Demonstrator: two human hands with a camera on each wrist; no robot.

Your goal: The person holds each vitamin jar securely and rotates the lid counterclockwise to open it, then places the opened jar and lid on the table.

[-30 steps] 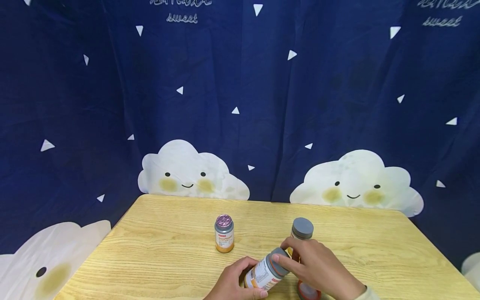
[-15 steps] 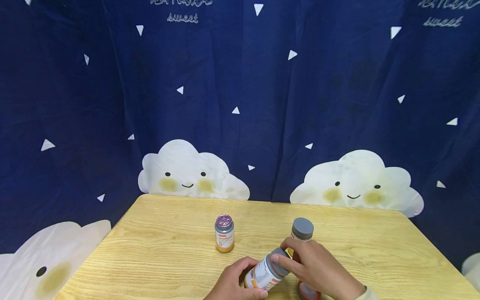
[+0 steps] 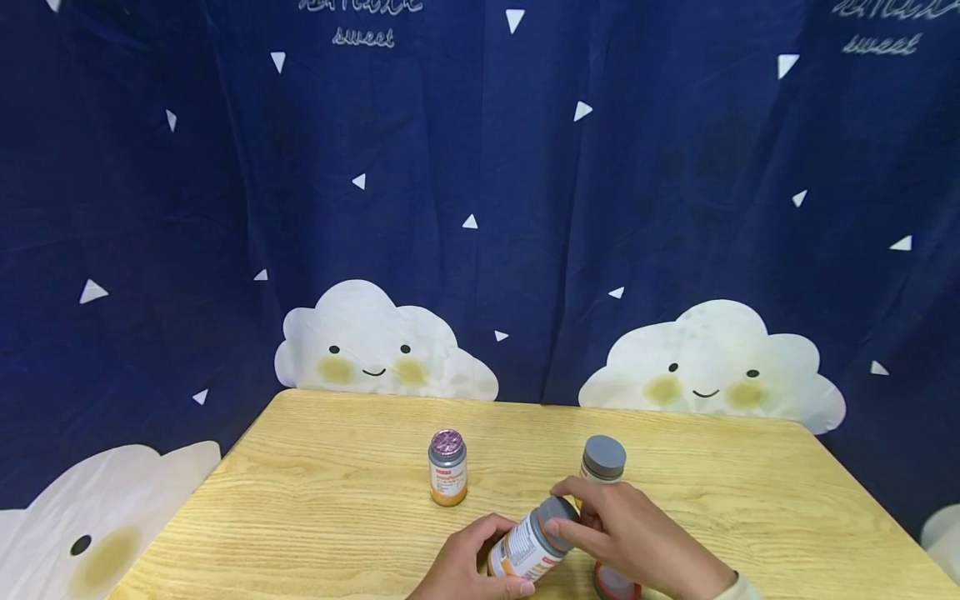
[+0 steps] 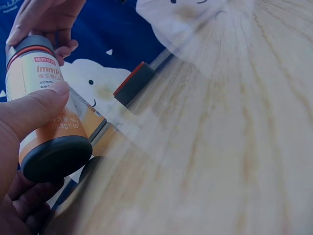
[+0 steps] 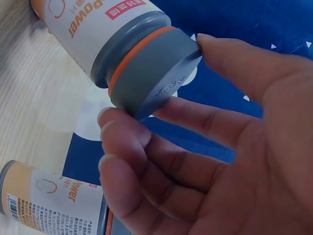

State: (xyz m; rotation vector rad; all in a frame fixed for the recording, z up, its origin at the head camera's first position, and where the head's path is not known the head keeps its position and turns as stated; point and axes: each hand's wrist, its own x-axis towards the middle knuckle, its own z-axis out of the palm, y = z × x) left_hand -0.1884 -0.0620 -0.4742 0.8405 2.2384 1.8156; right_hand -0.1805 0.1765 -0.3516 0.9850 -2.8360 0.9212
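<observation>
My left hand [image 3: 471,563] grips a white-and-orange supplement bottle [image 3: 522,550] round its body, thumb across the label. The bottle tilts, its neck up toward the right. My right hand [image 3: 633,533] pinches its grey screw cap [image 5: 149,73] between thumb and fingers. An orange ring shows at the cap's lower edge, and the cap sits on the neck. Right behind that hand stands a second bottle [image 3: 604,458] with a grey cap, its lower part partly hidden. A loose cap [image 3: 617,582] with an orange-red rim lies on the table beneath my right wrist.
A third bottle [image 3: 448,473], topped with purple foil and without a cap, stands left of centre on the wooden table [image 3: 337,483]. Behind the table hangs a dark blue curtain [image 3: 420,167] printed with white clouds and triangles.
The right hand's fingers have shifted slightly on the cap, with the index finger moving a little left across it. The left hand and the other bottles stay in place.
</observation>
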